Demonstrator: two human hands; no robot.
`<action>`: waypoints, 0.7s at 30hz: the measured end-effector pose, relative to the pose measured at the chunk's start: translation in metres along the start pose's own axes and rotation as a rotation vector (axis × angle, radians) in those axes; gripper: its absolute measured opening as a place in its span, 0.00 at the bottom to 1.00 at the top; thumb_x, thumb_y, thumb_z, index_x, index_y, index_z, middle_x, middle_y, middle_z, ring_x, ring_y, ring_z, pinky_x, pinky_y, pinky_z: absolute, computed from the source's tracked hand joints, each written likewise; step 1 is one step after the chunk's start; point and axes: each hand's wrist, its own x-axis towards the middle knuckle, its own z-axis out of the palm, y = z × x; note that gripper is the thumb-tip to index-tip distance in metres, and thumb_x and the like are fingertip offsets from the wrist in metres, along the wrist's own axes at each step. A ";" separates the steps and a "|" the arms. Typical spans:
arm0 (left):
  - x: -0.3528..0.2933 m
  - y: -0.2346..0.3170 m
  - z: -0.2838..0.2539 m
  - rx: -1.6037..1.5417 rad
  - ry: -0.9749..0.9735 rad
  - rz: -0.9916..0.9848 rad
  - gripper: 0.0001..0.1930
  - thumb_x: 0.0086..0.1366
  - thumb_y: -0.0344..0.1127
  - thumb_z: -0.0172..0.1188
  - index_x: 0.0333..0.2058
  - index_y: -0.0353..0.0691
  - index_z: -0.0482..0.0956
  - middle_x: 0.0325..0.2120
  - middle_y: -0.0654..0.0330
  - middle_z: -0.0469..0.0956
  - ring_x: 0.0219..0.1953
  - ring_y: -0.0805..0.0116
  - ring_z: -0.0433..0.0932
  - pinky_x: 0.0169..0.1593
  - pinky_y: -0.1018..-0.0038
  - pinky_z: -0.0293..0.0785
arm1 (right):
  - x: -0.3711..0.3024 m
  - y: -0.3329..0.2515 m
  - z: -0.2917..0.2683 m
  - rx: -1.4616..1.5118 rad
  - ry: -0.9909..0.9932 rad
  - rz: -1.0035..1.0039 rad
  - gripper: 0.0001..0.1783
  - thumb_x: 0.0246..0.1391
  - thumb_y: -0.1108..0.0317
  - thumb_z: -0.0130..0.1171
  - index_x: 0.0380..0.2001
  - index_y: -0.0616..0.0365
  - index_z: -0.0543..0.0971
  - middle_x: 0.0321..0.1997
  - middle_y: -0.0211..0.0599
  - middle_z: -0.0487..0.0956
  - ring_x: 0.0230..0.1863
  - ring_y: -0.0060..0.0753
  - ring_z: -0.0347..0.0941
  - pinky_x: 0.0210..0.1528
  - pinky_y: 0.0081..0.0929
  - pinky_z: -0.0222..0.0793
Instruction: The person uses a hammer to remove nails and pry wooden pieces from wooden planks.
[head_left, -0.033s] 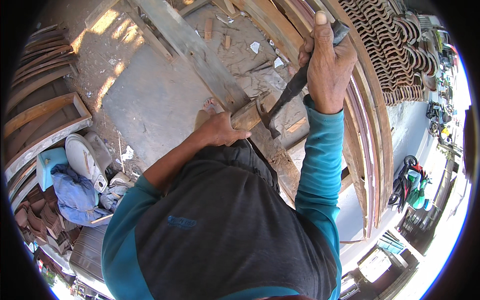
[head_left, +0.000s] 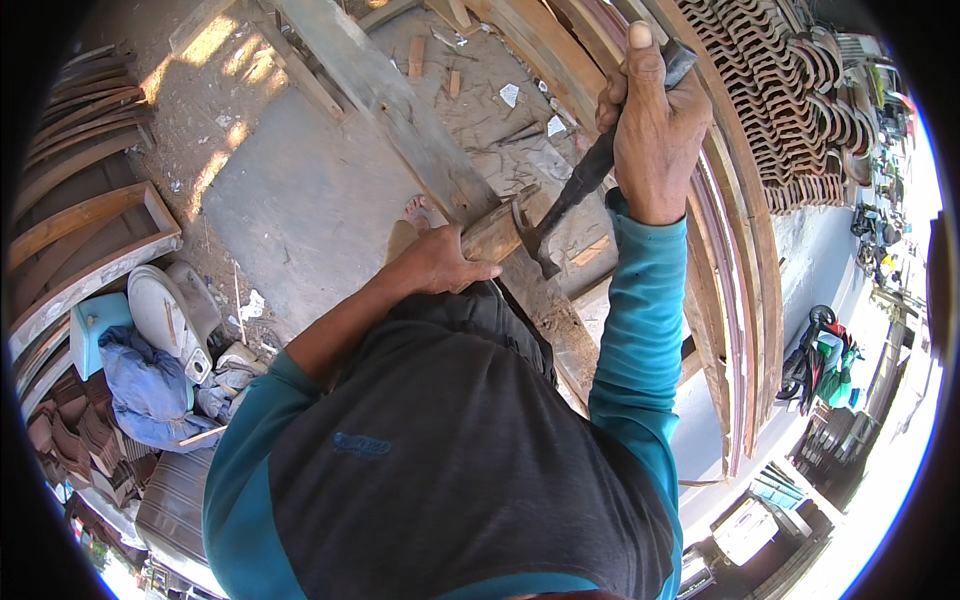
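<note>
My right hand [head_left: 660, 145] is wrapped round the dark handle of a claw hammer [head_left: 585, 180], its thumb stretched along the grip. The hammer slants down to the left, and its head lies against the end of a short wood block [head_left: 493, 236]. Whether the claw bites on a nail there I cannot make out. My left hand [head_left: 435, 262] grips that block from the left, thumb on the near side. The block sits across a long weathered wooden beam [head_left: 425, 135], which runs from the far left down past my lap.
Long boards [head_left: 745, 230] stand along my right, with stacked clay roof tiles [head_left: 775, 90] beyond. At left are wooden frames [head_left: 90, 225], a white toilet seat [head_left: 160, 310] and blue cloth [head_left: 150, 385]. A grey sheet [head_left: 300, 190] covers part of the littered ground. A motorbike [head_left: 820, 360] is at far right.
Both hands, the hammer and the block keep their places. The motorbike at far right has shifted slightly.
</note>
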 end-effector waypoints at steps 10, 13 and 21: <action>0.000 0.001 0.003 0.056 0.035 0.020 0.53 0.50 0.68 0.68 0.49 0.11 0.71 0.43 0.26 0.78 0.55 0.38 0.77 0.71 0.56 0.51 | 0.027 0.015 0.014 0.172 -0.008 0.011 0.26 0.65 0.45 0.59 0.25 0.55 0.70 0.18 0.28 0.68 0.17 0.20 0.66 0.19 0.20 0.63; -0.001 -0.004 0.002 0.045 0.072 0.018 0.52 0.49 0.67 0.69 0.49 0.12 0.72 0.44 0.27 0.78 0.54 0.38 0.77 0.67 0.59 0.59 | -0.008 -0.009 0.000 0.292 0.121 0.012 0.26 0.65 0.45 0.59 0.25 0.55 0.69 0.18 0.28 0.66 0.17 0.21 0.64 0.18 0.20 0.62; -0.026 0.051 -0.001 0.228 0.285 -0.156 0.51 0.47 0.59 0.75 0.58 0.24 0.64 0.45 0.31 0.78 0.52 0.37 0.78 0.54 0.53 0.75 | 0.018 0.020 -0.045 0.628 -0.267 0.207 0.21 0.64 0.50 0.57 0.30 0.59 0.75 0.21 0.37 0.74 0.20 0.28 0.72 0.24 0.25 0.70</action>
